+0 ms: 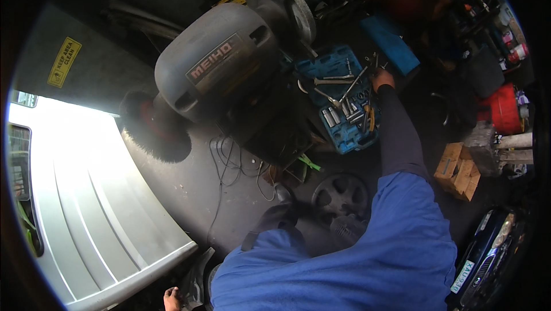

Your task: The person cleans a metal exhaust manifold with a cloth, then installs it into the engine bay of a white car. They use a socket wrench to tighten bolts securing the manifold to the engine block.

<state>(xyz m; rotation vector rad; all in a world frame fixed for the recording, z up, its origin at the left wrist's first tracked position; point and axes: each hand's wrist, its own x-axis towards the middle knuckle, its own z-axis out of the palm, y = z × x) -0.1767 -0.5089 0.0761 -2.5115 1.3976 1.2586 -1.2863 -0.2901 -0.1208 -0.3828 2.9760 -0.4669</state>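
My right hand (pixel 381 79) reaches forward over the right side of an unfolded blue socket set case (pixel 342 140). Its fingers are curled around a slim metal tool (pixel 376 60), whose exact kind is hard to make out. Beside the hand, a long shiny ratchet or wrench (pixel 354 83) lies slanted across the case. Spanners (pixel 336 81) rest in the far half, and silver sockets (pixel 331 117) fill part of the near half. At the lower left edge is my left hand (pixel 171 298), partly cut off, its fingers too unclear to read.
A large grey bench grinder (pixel 212 47) with a round wire brush (pixel 154 130) stands ahead on the left. A blue box (pixel 391 44) lies beyond my right hand. A cardboard box (pixel 457 170), a wheel cover (pixel 340 196) and loose cable (pixel 221 161) are on the floor. A silver vehicle panel (pixel 97 213) borders the left.
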